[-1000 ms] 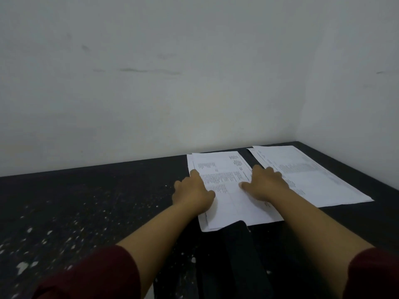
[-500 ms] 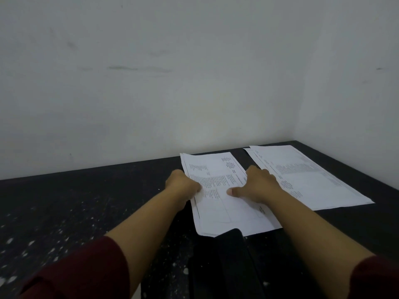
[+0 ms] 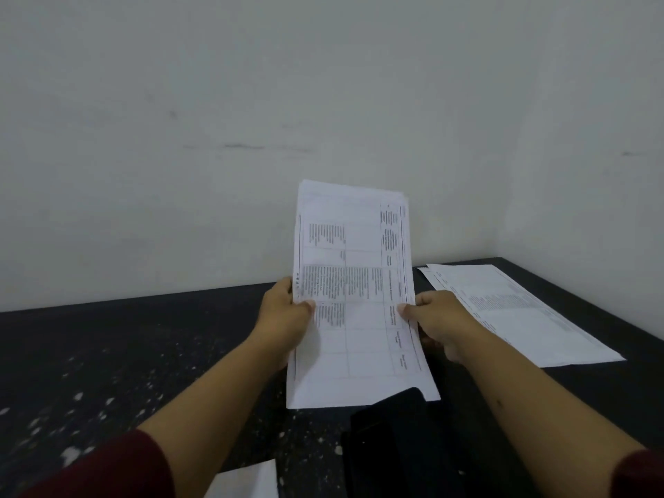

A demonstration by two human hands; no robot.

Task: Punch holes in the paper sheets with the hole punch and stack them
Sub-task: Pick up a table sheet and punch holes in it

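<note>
print on sheets [image 3: 354, 282]: too blurry, we can't read it
hole punch [image 3: 395, 443]: we lose its near end off the bottom edge

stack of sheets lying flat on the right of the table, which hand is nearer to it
Right. The right hand grips the right edge of the raised sheets, just left of the flat stack. The left hand grips their left edge, farther away.

Both hands, left hand [image 3: 287, 314] and right hand [image 3: 436, 318], are gripping a white printed paper sheaf [image 3: 355, 300] upright above the black hole punch [image 3: 395, 443] on the speckled black table [image 3: 125, 354].
</note>
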